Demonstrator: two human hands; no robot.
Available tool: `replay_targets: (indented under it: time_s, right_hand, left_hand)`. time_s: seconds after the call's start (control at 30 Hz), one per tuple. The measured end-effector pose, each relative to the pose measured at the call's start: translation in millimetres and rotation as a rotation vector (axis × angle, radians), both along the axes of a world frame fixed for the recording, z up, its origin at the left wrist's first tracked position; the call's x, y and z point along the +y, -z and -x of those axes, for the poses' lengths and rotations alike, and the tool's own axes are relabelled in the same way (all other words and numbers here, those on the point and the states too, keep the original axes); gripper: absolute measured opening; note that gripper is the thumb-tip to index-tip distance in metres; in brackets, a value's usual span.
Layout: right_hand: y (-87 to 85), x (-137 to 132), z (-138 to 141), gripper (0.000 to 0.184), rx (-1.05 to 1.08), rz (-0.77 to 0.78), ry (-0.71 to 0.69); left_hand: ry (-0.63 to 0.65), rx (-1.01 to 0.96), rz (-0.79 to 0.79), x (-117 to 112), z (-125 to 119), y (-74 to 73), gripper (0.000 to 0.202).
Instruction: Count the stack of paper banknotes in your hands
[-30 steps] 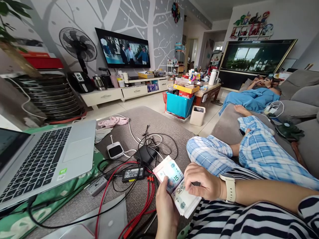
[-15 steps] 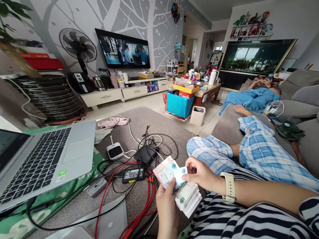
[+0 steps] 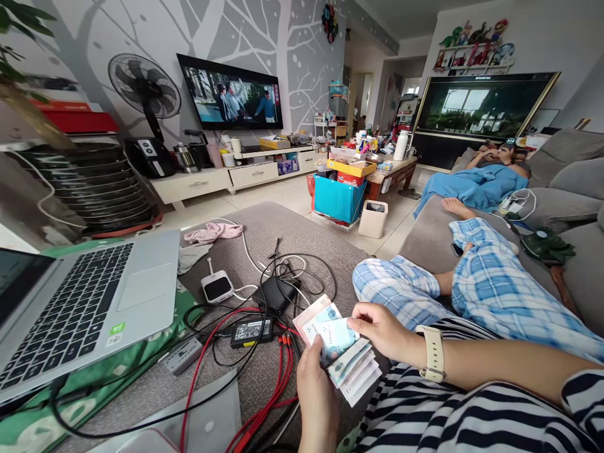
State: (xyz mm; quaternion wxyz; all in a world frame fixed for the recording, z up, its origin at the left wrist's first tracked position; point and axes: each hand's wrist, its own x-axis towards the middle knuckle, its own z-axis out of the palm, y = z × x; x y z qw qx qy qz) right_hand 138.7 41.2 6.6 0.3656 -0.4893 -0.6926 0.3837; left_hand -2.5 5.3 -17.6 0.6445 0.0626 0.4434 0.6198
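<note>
A fanned bundle of banknotes [image 3: 355, 372] sits in my left hand [image 3: 315, 385], whose thumb presses on the upper notes. Pinkish and blue-green notes stick out toward the upper left; paler folded ones hang out at the lower right. My right hand [image 3: 381, 329] pinches the upper right edge of one blue-green note [image 3: 338, 337] between thumb and fingers. That note lies across the others. The left fingers under the bundle are hidden. A watch with a cream strap [image 3: 432, 353] is on my right wrist.
Left of the hands lie a black power adapter [image 3: 251, 331], red cables [image 3: 282, 371], tangled black cords and a small white device with a dark screen [image 3: 217, 287]. An open laptop [image 3: 117, 289] stands at far left. Another person under a blue blanket [image 3: 472, 187] lies on the sofa.
The pinched blue-green note now lies flatter and shows more of its face. My left thumb has shifted slightly left and down, and the pale notes below are fanned wider.
</note>
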Motion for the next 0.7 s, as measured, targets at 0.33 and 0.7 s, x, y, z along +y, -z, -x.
replay_targets:
  time_s: [0.33, 0.7]
  right_hand:
    - [-4.9, -3.5, 1.4, 0.029, 0.128, 0.035, -0.089]
    - [-8.1, -5.9, 2.8, 0.023, 0.192, 0.040, -0.111]
  left_hand:
    - [0.030, 0.016, -0.022, 4.4, 2.7, 7.4, 0.031]
    - [0.030, -0.009, 0.009, 2.8, 3.0, 2.7, 0.033]
